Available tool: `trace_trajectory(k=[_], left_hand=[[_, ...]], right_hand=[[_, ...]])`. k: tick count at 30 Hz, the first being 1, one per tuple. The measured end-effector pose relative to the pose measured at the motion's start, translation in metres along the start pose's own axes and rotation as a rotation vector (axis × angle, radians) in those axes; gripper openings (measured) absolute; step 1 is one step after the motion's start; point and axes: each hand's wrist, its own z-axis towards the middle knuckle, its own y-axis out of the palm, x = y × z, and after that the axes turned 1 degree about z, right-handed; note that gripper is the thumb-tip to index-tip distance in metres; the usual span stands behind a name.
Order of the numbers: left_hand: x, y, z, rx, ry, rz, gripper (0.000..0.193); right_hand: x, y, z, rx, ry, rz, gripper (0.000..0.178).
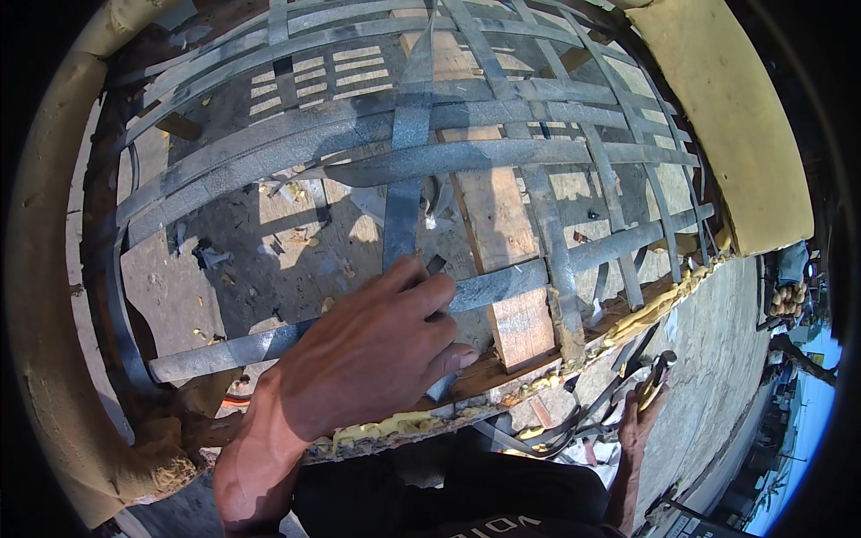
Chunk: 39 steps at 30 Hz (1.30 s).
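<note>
My left hand [377, 332] is closed over the front of a seat frame, its fingers curled round a grey webbing strap [406, 215] that runs down from the far side. A short dark end sticks up between the fingers. Under the hand passes a crosswise strap [502, 285]. Off to the right, my right hand [639, 417] grips a hand tool [661, 368] with a dark metal head, possibly pincers; its exact kind is unclear. Torn yellow foam [386, 432] lines the front wooden rail [484, 377].
Padded arms, brown at left [40, 269] and yellow foam at right [735, 125], flank the woven straps. A wooden board [502, 224] runs beneath them. Scraps litter the concrete floor [242, 287]. Loose dark straps [574, 430] lie near my right hand.
</note>
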Motion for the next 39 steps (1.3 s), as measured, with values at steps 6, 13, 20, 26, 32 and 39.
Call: trace_trajectory(k=[6,13,20,26,32,39], left_hand=[[-0.001,-0.005,0.0,-0.011,-0.042,-0.146,0.024],[-0.005,-0.014,-0.006,-0.046,-0.062,-0.179,0.03],[-0.004,-0.008,-0.008,0.016,0.002,-0.203,0.024],[-0.008,-0.008,-0.008,0.002,-0.013,-0.169,0.024],[-0.004,-0.006,-0.007,0.034,-0.004,-0.162,0.022],[-0.006,-0.009,-0.008,-0.001,-0.022,-0.212,0.024]], right_hand=[[-0.268,0.01,0.104,-0.477,-0.93,-0.875,0.067],[-0.356,0.099,0.129,-0.654,-1.48,-1.138,0.083],[-0.372,0.141,0.14,-0.74,-1.845,-1.199,0.061],[-0.365,0.136,0.132,-0.678,-1.786,-1.089,0.019],[-0.329,0.095,0.066,-0.506,-1.376,-1.172,0.019],[-0.336,0.089,0.03,-0.519,-1.086,-1.209,0.02]])
